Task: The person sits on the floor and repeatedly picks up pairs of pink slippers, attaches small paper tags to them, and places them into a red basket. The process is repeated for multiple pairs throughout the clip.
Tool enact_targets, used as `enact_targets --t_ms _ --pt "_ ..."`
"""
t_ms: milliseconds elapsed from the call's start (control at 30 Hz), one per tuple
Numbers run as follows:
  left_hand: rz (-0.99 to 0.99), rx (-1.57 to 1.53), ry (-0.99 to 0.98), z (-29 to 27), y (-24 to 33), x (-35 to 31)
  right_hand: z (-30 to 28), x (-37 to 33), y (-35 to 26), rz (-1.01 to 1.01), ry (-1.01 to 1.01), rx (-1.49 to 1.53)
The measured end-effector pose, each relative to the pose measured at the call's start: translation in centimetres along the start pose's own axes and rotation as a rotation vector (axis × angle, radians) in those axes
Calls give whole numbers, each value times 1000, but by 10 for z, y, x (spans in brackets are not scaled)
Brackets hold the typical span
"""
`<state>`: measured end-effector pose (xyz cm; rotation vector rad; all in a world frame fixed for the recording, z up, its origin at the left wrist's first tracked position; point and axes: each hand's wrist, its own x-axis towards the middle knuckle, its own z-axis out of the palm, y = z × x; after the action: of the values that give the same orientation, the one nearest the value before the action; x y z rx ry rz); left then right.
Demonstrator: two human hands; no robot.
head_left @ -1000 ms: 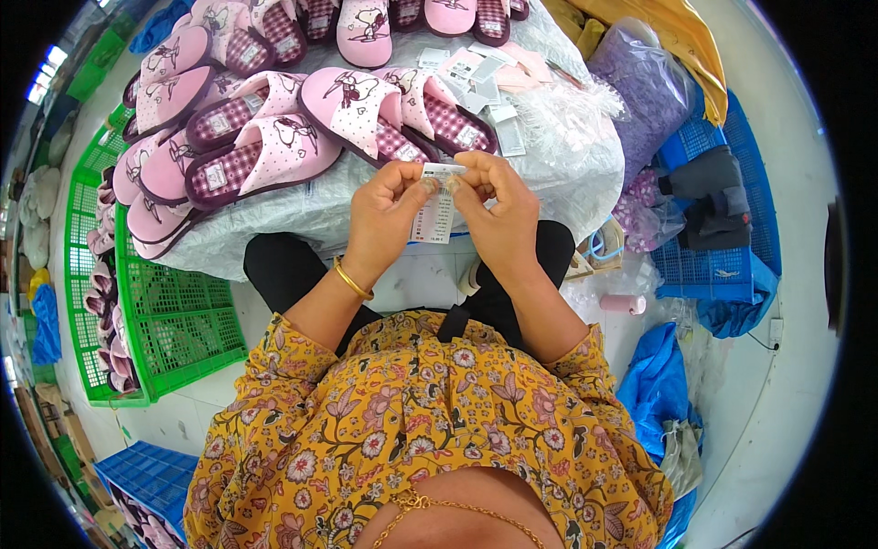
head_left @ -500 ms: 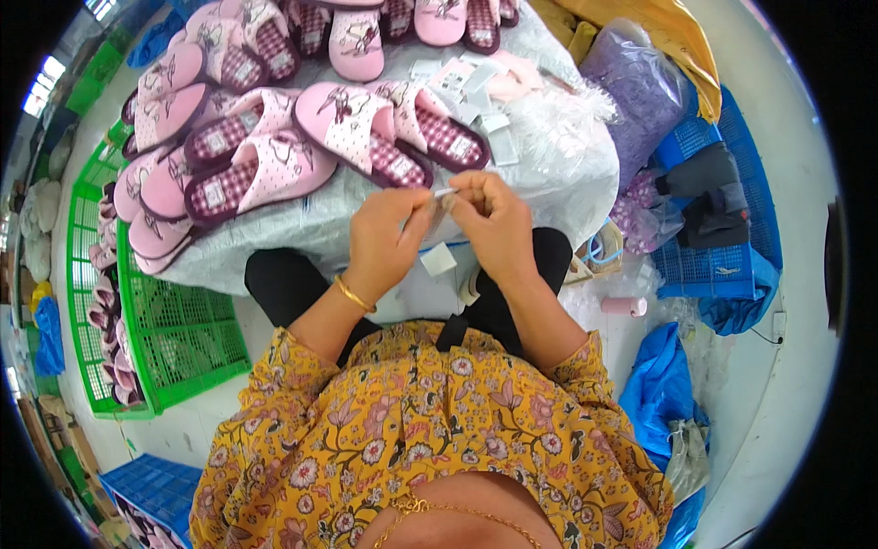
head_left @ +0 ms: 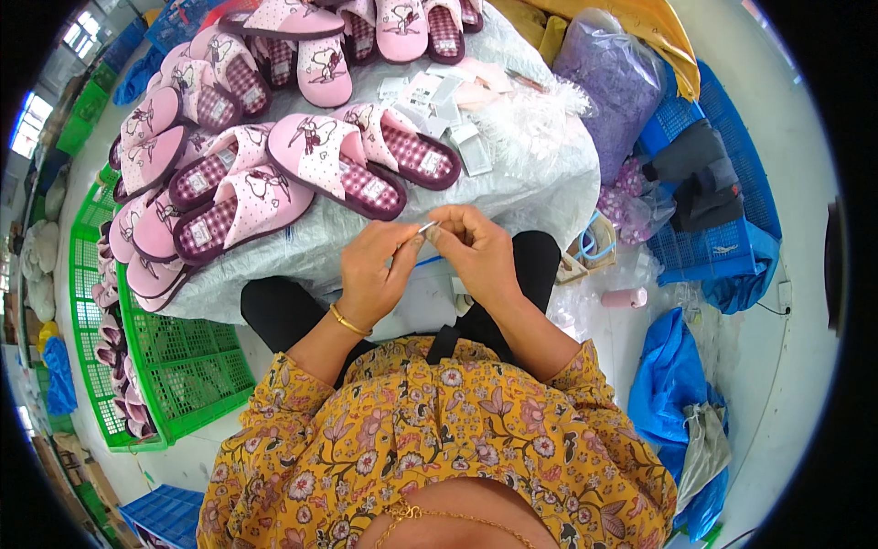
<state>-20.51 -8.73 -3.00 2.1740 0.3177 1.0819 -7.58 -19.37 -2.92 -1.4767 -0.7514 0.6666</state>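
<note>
Both hands meet at centre, just in front of the surface edge. Left hand (head_left: 375, 265) and right hand (head_left: 476, 252) are each pinched closed on one small white tag (head_left: 428, 226), held in the air between the fingertips, not resting on anything.

Key relation: the tag sits at the fingertips of both hands, above the lap, just short of the nearest slipper (head_left: 337, 165). It looks thin, edge-on to the camera; long axis runs roughly left-low to right-high. Both hands are equally near since both touch it. Which one bears the load, cannot tell.

Materials:
- Tag: thin, flat, white, likely paper or card.
- Slippers: pink fabric upper with cartoon print, checked maroon insole, dark sole rim; soft, open-toe.
- Surface (head_left: 512, 183): covered in crinkly clear plastic sheet, lumpy.
- More loose white tags (head_left: 457, 137) lie on the sheet beyond the slipper.
- Green plastic crate (head_left: 174, 366) at left, lattice walls, more slippers along its edge.
- Gold bangle (head_left: 347, 322) on left wrist.
</note>
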Motion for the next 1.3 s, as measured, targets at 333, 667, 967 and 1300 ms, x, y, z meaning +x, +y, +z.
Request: enact_targets --t_ms 333,667,967,1300 --pt "-61 -215 -94 -2 -4 3 -5 -5 5 43 -67 238" --pt "-495 -412 -409 -6 -17 5 -12 -13 2 151 -136 107" --pt "-345 -219 -362 -1 -6 25 -30 -6 7 -480 -24 -503" --pt "-305 -29 -381 13 -4 70 -36 -1 22 -64 34 -131"
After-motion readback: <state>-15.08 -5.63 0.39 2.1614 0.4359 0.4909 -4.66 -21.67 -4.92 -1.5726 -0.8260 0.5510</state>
